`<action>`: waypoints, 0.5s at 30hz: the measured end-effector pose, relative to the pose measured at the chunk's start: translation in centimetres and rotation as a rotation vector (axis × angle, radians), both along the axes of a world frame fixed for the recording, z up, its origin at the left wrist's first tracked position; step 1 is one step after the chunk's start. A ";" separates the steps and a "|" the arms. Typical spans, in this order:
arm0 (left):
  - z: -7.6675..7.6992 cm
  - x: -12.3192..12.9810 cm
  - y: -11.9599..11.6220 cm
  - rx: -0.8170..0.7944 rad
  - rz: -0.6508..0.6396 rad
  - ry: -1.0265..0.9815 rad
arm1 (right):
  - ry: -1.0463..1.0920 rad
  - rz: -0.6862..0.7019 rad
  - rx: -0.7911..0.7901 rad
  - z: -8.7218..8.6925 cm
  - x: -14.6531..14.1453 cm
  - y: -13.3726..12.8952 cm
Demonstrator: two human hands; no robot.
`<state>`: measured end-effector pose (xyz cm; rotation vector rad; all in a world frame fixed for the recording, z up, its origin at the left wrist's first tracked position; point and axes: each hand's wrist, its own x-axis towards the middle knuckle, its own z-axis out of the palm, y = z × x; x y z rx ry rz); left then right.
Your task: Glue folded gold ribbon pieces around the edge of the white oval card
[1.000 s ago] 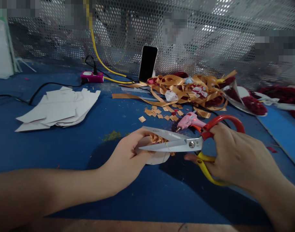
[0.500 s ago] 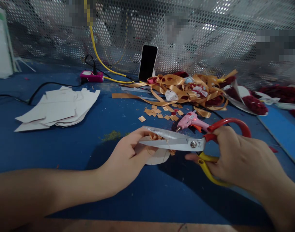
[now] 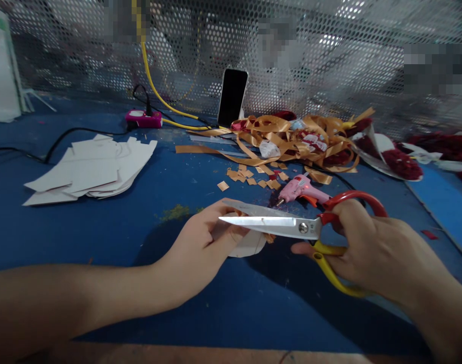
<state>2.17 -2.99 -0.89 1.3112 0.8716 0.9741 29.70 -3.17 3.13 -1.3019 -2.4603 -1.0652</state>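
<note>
My left hand [image 3: 206,242] is closed on a white paper piece [image 3: 249,246] with some orange-gold ribbon [image 3: 270,237] on its upper side. Much of that piece is covered by my fingers and by blades. In my right hand [image 3: 382,242] is a pair of scissors [image 3: 303,227] with one red and one yellow handle. The blades point left, slightly parted, and lie across the top of the paper piece close to my left fingertips. Whether they touch the ribbon I cannot tell.
A pink glue gun [image 3: 301,189] lies behind the scissors, near small gold ribbon squares [image 3: 238,174]. Farther back are a tangle of gold ribbon [image 3: 269,124], a propped phone [image 3: 233,96] and a pink power strip [image 3: 143,120]. White paper pieces [image 3: 90,167] are stacked at left.
The scissors have tilted slightly and their blades have come closer together, hiding more of the ribbon. My left hand has stayed almost in place.
</note>
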 end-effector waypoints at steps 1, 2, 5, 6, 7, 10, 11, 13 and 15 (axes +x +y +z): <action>0.0 0.0 0.0 -0.002 0.001 0.004 | -0.005 -0.003 -0.003 -0.1 0.1 0.0; 0.0 0.0 0.0 -0.004 -0.002 0.006 | -0.009 -0.004 -0.006 -0.1 0.2 0.1; 0.1 0.0 0.1 -0.009 -0.014 -0.005 | -0.013 -0.018 -0.028 0.1 0.0 0.1; 0.2 0.0 0.2 -0.009 -0.016 -0.021 | -0.012 -0.026 -0.038 0.2 -0.2 0.1; 0.2 0.0 0.2 -0.012 -0.018 -0.042 | -0.012 -0.031 -0.051 0.3 -0.4 0.1; 0.5 0.2 0.2 -0.061 -0.014 -0.079 | 0.001 -0.007 -0.057 0.8 -0.7 0.2; 0.6 0.3 0.2 -0.089 -0.006 -0.076 | 0.011 0.000 -0.053 0.9 -0.7 0.3; 0.8 0.3 0.2 -0.144 0.012 -0.056 | 0.036 -0.008 -0.048 0.9 -0.7 0.4; 0.9 0.3 0.2 -0.158 0.015 -0.020 | 0.043 -0.020 -0.060 0.9 -0.7 0.4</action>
